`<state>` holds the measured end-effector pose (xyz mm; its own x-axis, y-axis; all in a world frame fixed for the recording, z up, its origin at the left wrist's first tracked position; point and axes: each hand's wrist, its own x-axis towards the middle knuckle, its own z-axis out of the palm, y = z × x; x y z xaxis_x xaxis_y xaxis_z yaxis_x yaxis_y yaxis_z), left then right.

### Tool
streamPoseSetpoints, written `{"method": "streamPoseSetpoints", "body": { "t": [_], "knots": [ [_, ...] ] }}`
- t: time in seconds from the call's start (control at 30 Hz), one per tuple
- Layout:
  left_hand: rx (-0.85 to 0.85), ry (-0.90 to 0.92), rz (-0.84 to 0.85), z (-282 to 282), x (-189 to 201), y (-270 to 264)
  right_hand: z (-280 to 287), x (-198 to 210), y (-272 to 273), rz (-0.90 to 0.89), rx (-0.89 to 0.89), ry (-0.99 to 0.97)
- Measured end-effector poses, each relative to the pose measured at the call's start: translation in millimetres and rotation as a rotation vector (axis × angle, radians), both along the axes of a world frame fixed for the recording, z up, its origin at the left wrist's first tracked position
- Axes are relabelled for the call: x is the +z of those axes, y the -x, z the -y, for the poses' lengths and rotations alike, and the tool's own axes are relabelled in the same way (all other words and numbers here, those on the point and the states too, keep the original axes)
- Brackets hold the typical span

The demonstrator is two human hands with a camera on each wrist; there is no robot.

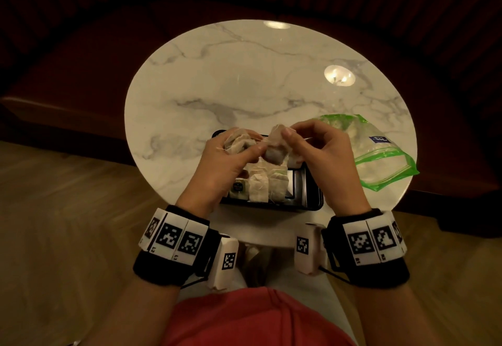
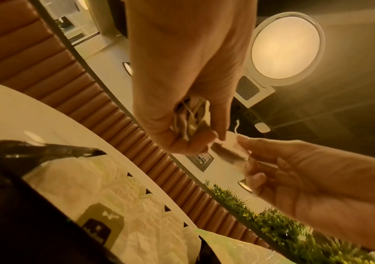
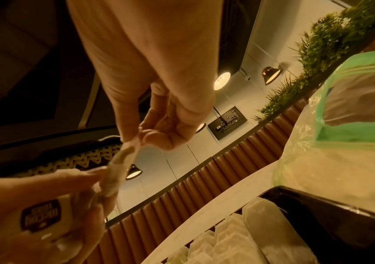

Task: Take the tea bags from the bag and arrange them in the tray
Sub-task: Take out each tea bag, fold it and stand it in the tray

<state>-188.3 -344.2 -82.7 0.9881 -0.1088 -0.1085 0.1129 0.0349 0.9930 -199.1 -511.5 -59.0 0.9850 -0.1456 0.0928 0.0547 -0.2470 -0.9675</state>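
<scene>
Both hands hover over the black tray (image 1: 312, 192). My left hand (image 1: 244, 151) grips a bunch of paper tea bags (image 1: 239, 142); their strings show in its curled fingers (image 2: 193, 117). My right hand (image 1: 285, 135) pinches the top of a single tea bag (image 1: 275, 148) between thumb and finger (image 3: 132, 135). That tea bag (image 3: 119, 166) hangs down against the left hand's fingertips (image 3: 87, 176). Several tea bags (image 1: 260, 184) stand in a row in the tray's left part. The clear zip bag (image 1: 380, 152) with green edges lies to the right of the tray.
The tray sits at the near edge of a round white marble table (image 1: 244, 82). Behind the table runs a brown padded bench (image 2: 69, 85). The tray's right part (image 1: 297, 185) shows bare bottom. The zip bag's mouth (image 3: 351, 134) gapes toward the tray.
</scene>
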Motion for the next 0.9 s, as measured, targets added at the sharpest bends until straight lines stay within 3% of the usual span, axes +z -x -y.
{"method": "streamPoseSetpoints", "body": {
  "t": [0.1,0.17,0.3,0.43,0.57,0.73,0.9],
  "knots": [
    [0.088,-0.048,0.1,0,-1,-2,3,2,0,0.009,-0.084,-0.045],
    [0.031,-0.066,0.174,2,1,-1,2,3,1,0.0,-0.102,-0.087],
    [-0.129,-0.166,0.269,10,-2,3,-5,7,4,0.025,-0.013,-0.049],
    [-0.122,-0.248,0.353,13,-5,5,-12,11,6,0.052,0.059,0.004],
    [-0.092,-0.211,0.327,9,-4,1,-8,13,4,0.056,0.09,0.013],
    [-0.157,-0.117,0.242,5,-3,0,7,7,3,-0.003,0.191,0.211],
    [-0.225,-0.042,0.179,5,-3,2,10,7,1,-0.027,0.238,0.03]
  ]
}}
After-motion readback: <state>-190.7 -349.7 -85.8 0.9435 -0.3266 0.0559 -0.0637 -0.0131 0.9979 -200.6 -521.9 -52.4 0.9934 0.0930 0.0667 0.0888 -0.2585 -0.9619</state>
